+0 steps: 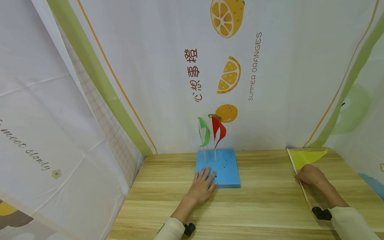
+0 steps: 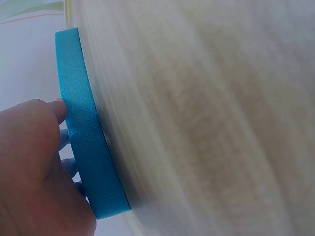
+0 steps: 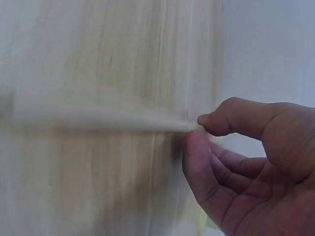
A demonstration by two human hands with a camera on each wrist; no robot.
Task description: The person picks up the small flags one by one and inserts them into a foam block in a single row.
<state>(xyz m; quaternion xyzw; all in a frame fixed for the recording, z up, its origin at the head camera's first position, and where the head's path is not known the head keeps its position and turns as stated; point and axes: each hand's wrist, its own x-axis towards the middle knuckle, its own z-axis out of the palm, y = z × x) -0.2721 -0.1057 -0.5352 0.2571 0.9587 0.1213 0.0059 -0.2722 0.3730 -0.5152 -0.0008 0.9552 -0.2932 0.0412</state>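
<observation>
My left hand (image 1: 200, 189) rests with spread fingers on the near left corner of a flat blue foam block (image 1: 229, 173). In the left wrist view the thumb lies at the edge of the same foam block (image 2: 86, 123). A green flag (image 1: 205, 133) and a red flag (image 1: 218, 130) stand upright in the block's far part, and small dark holes show in its top. My right hand (image 1: 310, 175) pinches the stick of a yellow flag (image 1: 306, 157) at the table's right side. In the right wrist view thumb and forefinger meet on the pale stick (image 3: 108, 118).
The wooden table (image 1: 264, 200) ends at the back against a white curtain (image 1: 150, 66) printed with oranges. More curtain hangs on the left and right. Table surface lies between the block and my right hand.
</observation>
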